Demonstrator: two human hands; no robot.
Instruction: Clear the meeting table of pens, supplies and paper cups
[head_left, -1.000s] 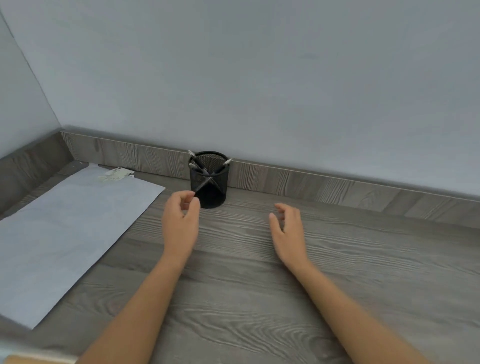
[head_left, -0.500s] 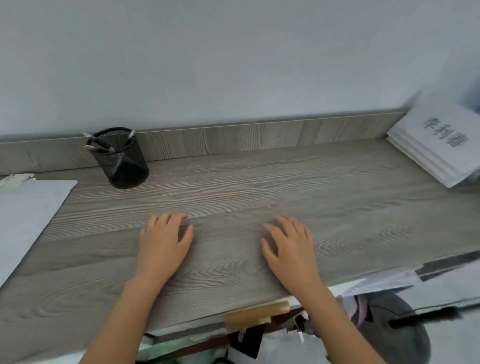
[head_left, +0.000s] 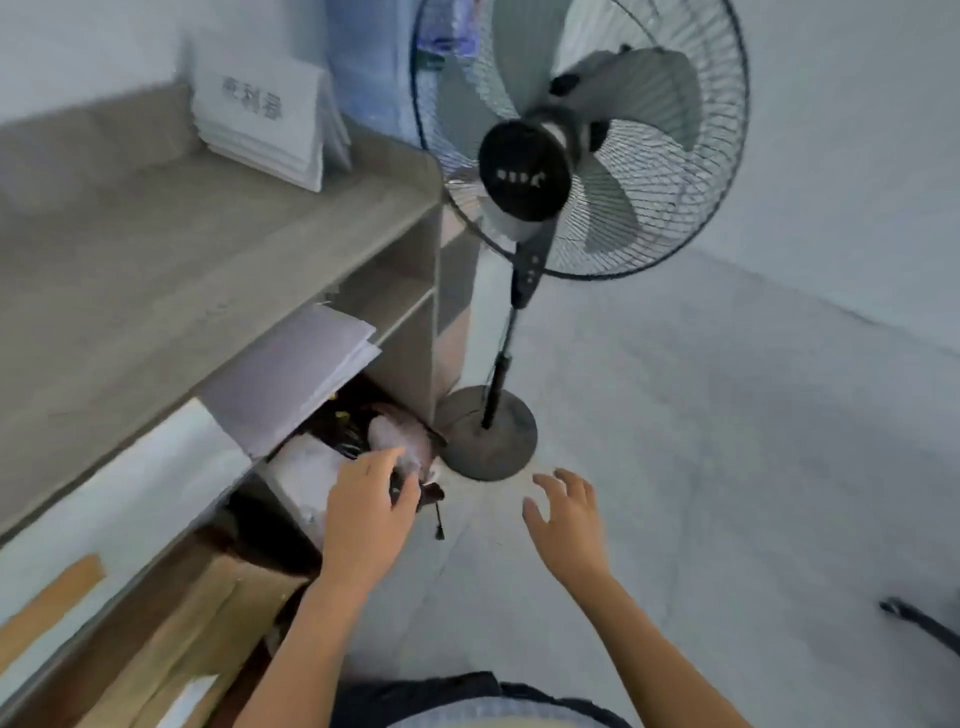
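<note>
The left forearm (head_left: 296, 639) and the right forearm (head_left: 660, 644), both bare, reach forward from the lower edge of the view. The left grip (head_left: 366, 514) is palm down, its fingers loosely bent. The right grip (head_left: 569, 525) is well apart from it, fingers spread and slightly curled, holding nothing.

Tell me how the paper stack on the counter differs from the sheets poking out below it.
The top stack carries dark printed characters; the lower sheets look blank. The top stack rests on the counter near the fan; the lower sheets jut out from under its edge. Both are pale, several sheets thick.
</note>
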